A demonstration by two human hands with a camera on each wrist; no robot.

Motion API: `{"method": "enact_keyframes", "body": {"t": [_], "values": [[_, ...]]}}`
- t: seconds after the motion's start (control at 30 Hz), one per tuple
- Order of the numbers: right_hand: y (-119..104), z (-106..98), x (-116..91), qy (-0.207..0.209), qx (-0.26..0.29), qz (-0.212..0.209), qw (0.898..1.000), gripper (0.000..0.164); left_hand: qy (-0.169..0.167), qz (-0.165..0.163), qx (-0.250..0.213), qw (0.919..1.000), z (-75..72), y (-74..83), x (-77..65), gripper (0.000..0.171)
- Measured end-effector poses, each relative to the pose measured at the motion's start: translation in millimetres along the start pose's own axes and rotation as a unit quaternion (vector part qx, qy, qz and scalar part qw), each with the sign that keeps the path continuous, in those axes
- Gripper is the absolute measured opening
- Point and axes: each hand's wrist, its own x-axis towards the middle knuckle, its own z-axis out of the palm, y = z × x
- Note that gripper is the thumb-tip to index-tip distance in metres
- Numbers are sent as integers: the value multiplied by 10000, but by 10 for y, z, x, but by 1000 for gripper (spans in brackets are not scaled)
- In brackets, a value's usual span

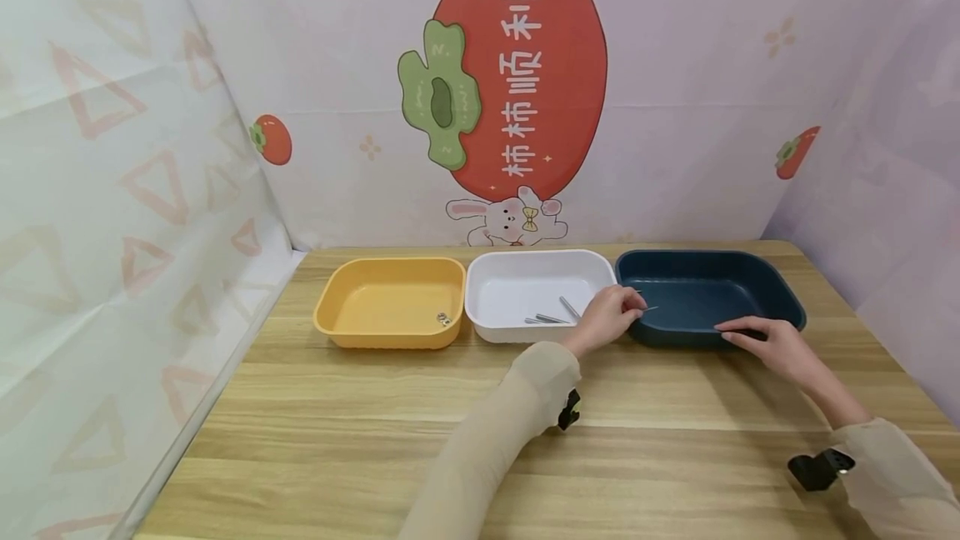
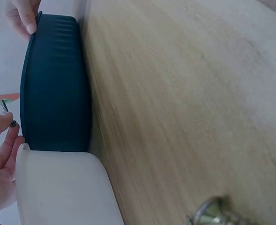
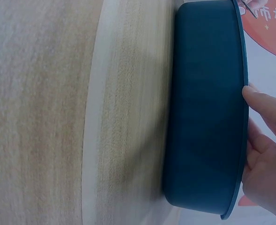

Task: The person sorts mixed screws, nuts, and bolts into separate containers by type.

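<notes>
My left hand (image 1: pixel 609 317) pinches a thin screw (image 2: pixel 5 107) between thumb and fingertip, its round dark head toward the palm side in the left wrist view. The hand is over the seam where the white tray (image 1: pixel 542 257) and the dark blue tray (image 1: pixel 712 338) stand side by side. My right hand (image 1: pixel 772 346) holds the near rim of the blue tray. In the right wrist view its thumb (image 3: pixel 264 104) presses the outside of that rim while other fingers lie behind it, partly hidden.
Several silver metal rods (image 1: pixel 551 319) lie in the white tray. The yellow tray (image 1: pixel 390 342) at left has small shiny metal pieces (image 1: pixel 443 319) in its near right corner. All three trays stand in a row on the wooden table (image 1: pixel 420 407), before a printed backdrop (image 1: pixel 675 107).
</notes>
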Motion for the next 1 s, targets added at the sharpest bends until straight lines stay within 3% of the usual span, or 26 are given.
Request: {"method": "enact_keyframes", "body": {"t": [0.4,0.7,1.0], "values": [[14,4,-5,-8,-20,33,10000,19,84,-90,-284,9995,37,-35,0,10],[18,7,1,17,-81,50,10000,19,-78,129,-602,9981,-80,-43,-184,11],[-6,-2,-3,24,-81,55,9999,19,-116,332,-489,9982,-188,-56,-364,10]]}}
